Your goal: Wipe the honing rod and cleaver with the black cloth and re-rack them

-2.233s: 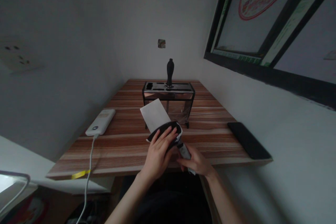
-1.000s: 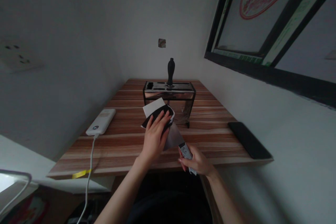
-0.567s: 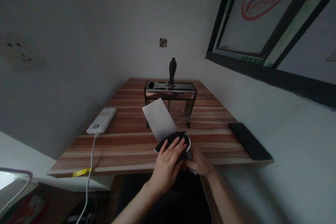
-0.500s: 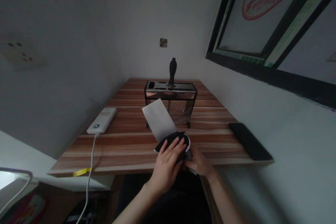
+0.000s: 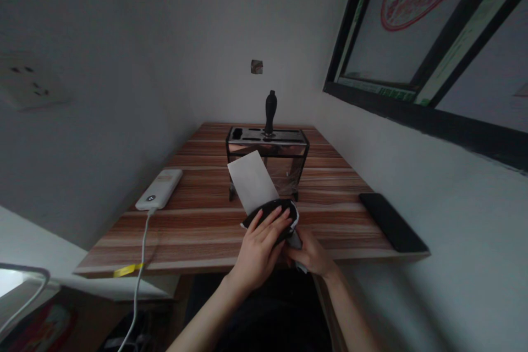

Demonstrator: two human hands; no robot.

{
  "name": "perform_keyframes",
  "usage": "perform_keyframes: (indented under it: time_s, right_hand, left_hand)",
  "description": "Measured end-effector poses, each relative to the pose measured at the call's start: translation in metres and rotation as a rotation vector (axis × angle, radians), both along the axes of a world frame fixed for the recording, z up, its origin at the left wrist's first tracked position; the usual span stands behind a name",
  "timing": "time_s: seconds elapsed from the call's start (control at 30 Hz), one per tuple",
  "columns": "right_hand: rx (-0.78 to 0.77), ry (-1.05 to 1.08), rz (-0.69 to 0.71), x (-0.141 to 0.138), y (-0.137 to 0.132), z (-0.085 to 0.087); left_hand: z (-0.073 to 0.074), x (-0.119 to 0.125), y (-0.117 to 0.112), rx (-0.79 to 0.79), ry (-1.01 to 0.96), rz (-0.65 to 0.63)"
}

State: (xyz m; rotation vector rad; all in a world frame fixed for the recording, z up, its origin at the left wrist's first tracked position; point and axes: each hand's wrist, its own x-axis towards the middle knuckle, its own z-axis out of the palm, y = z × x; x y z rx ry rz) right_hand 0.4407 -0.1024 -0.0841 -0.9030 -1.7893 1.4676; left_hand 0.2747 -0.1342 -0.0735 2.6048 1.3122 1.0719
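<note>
A cleaver with a broad, pale metal blade points up and to the left above the front of the table. My left hand is closed over a black cloth with a white edge, pressing it against the lower blade. The cloth hides that part of the blade. Below it, my right hand is wrapped around the cleaver's grey handle, whose end shows under the fingers. Just behind the blade stands a knife block with clear sides and a slotted metal top, one black handle rising from it.
The striped wooden table meets walls at the back and right. A white power bank with a white cable lies at the left, near yellow tape on the front edge. A black phone rests along the right edge.
The cleaver has shifted slightly up and to the right. My left hand and the cloth have moved a little upward, and more of the handle shows near my right hand.
</note>
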Motion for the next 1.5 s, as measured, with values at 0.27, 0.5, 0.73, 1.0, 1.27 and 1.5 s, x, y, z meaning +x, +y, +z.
perform_keyframes:
  time_s: [0.27,0.5,0.73,1.0,1.27,1.5]
  right_hand:
    - [-0.076,0.007,0.038,-0.001,-0.001,-0.001]
    - [-0.105,0.014,0.045,-0.001,-0.001,-0.002]
    - [-0.097,0.036,0.069,0.0,0.0,-0.004]
    - [-0.092,0.019,0.063,-0.001,-0.002,-0.002]
    - [-0.011,-0.01,0.092,0.002,-0.001,0.001]
    - [-0.026,0.022,0.106,0.002,-0.001,-0.002]
  left_hand:
    - [0.015,-0.014,0.02,0.065,-0.03,0.097]
    - [0.037,-0.028,0.043,0.107,-0.094,0.172]
    - [0.053,-0.042,0.068,0.173,-0.168,0.241]
    - [0.063,-0.047,0.075,0.224,-0.154,0.281]
    - [0.058,-0.042,0.069,0.251,-0.159,0.311]
    - [0.059,-0.038,0.059,0.264,-0.15,0.31]
